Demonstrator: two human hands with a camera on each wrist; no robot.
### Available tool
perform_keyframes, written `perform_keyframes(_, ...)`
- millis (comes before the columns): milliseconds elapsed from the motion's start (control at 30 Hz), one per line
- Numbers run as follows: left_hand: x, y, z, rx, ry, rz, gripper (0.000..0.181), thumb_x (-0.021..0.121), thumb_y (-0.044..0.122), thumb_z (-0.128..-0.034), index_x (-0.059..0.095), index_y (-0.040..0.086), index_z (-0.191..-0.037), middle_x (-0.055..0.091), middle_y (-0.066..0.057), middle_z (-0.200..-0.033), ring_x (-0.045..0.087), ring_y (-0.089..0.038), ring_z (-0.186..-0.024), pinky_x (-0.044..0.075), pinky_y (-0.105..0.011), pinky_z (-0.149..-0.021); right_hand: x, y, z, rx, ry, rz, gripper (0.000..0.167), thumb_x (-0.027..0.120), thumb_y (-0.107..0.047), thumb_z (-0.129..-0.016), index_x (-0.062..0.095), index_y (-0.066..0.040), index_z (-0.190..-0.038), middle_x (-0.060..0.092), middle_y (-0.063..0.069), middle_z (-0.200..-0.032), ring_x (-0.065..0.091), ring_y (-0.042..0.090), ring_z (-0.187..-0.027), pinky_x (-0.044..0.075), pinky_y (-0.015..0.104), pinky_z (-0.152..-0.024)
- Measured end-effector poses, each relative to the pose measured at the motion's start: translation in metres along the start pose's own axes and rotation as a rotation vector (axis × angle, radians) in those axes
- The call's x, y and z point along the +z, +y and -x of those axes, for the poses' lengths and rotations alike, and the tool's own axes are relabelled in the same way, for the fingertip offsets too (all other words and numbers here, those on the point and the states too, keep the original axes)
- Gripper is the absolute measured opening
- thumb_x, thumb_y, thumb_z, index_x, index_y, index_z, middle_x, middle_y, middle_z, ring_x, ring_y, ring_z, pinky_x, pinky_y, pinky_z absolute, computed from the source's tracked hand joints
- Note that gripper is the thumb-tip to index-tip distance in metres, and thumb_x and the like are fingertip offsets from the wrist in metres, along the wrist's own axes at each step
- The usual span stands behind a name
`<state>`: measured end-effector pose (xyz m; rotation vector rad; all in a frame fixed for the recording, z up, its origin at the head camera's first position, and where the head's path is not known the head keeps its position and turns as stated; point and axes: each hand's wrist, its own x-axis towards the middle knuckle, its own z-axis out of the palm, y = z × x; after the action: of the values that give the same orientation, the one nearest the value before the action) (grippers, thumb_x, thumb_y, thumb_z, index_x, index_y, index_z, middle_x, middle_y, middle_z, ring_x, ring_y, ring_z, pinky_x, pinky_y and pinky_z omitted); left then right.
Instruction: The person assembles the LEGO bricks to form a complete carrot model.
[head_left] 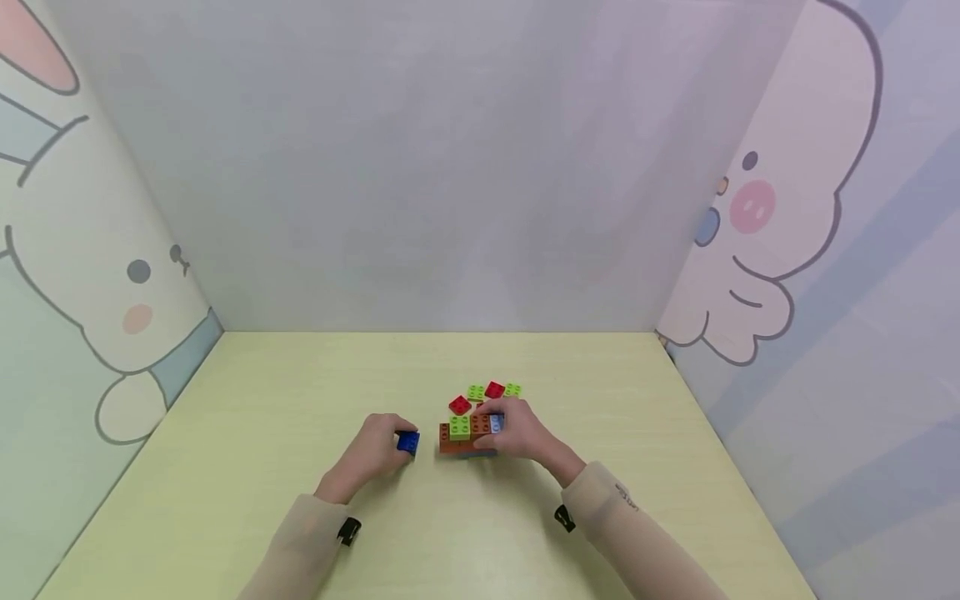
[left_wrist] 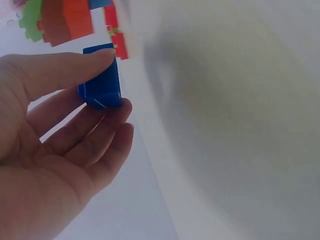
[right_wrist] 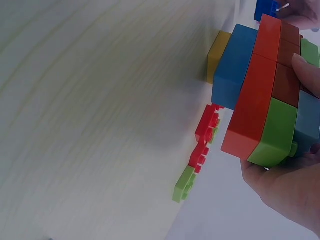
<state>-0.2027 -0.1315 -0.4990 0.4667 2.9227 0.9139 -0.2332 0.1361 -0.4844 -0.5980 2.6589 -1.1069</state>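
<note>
Between thumb and fingertips, my left hand point(head_left: 375, 450) pinches a dark blue brick point(head_left: 408, 442); in the left wrist view the thumb of the left hand point(left_wrist: 65, 115) lies over the brick point(left_wrist: 104, 82). Just to the right, my right hand point(head_left: 522, 432) grips the right end of a block assembly point(head_left: 459, 447). It has orange, brown, green and blue bricks, and the right wrist view shows a yellow brick point(right_wrist: 218, 56) beside a blue one point(right_wrist: 235, 67). The right hand point(right_wrist: 290, 190) partly hides the assembly's end. A gap separates the dark blue brick from the assembly.
Behind the assembly on the table point(head_left: 300, 375) lie several small flat bricks, among them a red one point(head_left: 460, 405) and a green one point(head_left: 513, 389). A plain wall stands at the back, with printed cartoon panels on both sides.
</note>
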Motion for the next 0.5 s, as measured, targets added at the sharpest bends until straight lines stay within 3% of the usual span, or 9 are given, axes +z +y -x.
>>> perform_keyframes(200, -0.008, 0.017, -0.005, 0.094, 0.064, 0.053, 0.031, 0.083, 0.007, -0.0714, 0.073, 0.006, -0.101, 0.067, -0.002, -0.095, 0.060, -0.017, -0.087, 0.050, -0.036, -0.075, 0.001, 0.001, 0.000, 0.000, 0.003, -0.012, 0.038, 0.085, -0.024, -0.072, 0.071, -0.019, -0.107, 0.061, 0.000, -0.112, 0.052, 0.019, -0.100, 0.045, 0.040, -0.085)
perform_keyframes(500, -0.018, 0.048, -0.012, 0.190, 0.200, 0.121, 0.031, 0.082, 0.008, -0.0742, 0.072, 0.004, -0.103, 0.067, -0.003, -0.095, 0.061, -0.016, -0.083, 0.052, -0.036, -0.072, 0.001, 0.002, 0.000, -0.015, 0.013, -0.004, 0.039, 0.085, -0.026, -0.072, 0.071, -0.018, -0.108, 0.061, 0.000, -0.109, 0.053, 0.018, -0.097, 0.046, 0.039, -0.083)
